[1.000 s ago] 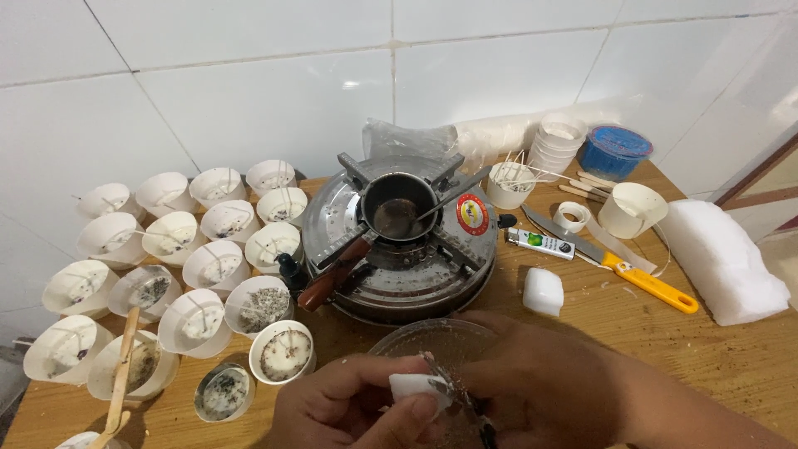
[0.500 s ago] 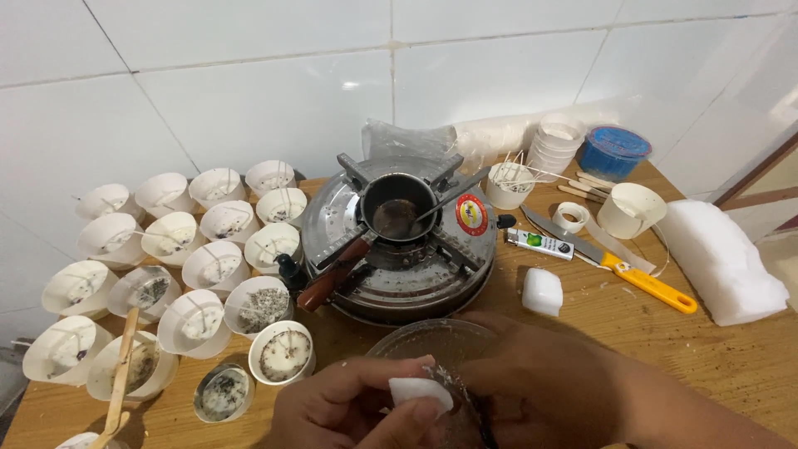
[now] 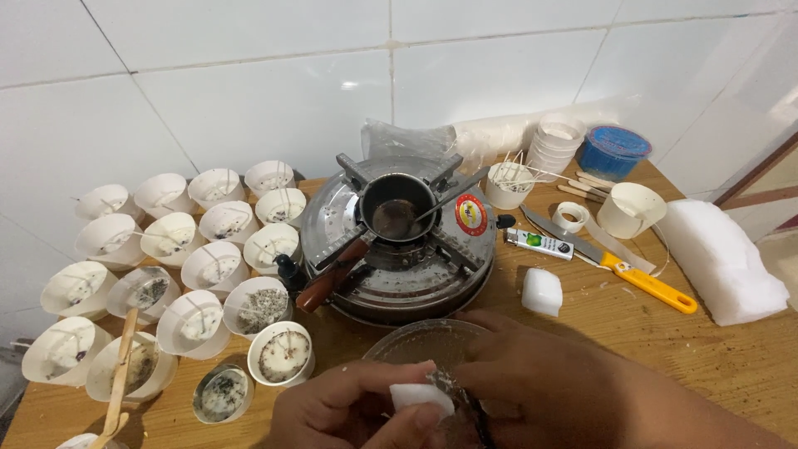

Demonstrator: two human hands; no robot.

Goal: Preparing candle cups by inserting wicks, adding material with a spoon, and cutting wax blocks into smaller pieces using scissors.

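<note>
Left hand (image 3: 349, 411) pinches a small white wax block (image 3: 421, 397) between thumb and fingers, at the lower frame edge. Block: matte white, rounded corners, partly covered by fingertips. Right hand (image 3: 540, 391) is closed beside it around a dark blade (image 3: 475, 416), its tip at the block. Both hands sit over one clear glass bowl (image 3: 416, 341) on the bench (image 3: 665, 349). Beyond the bowl: one round metal stove (image 3: 399, 266) carrying one small dark pot (image 3: 397, 208). Left of the left hand: about nineteen white cups (image 3: 204, 266) with wicks. Beyond the right hand: one second wax block (image 3: 542, 292), one yellow-handled knife (image 3: 615, 262).
</note>
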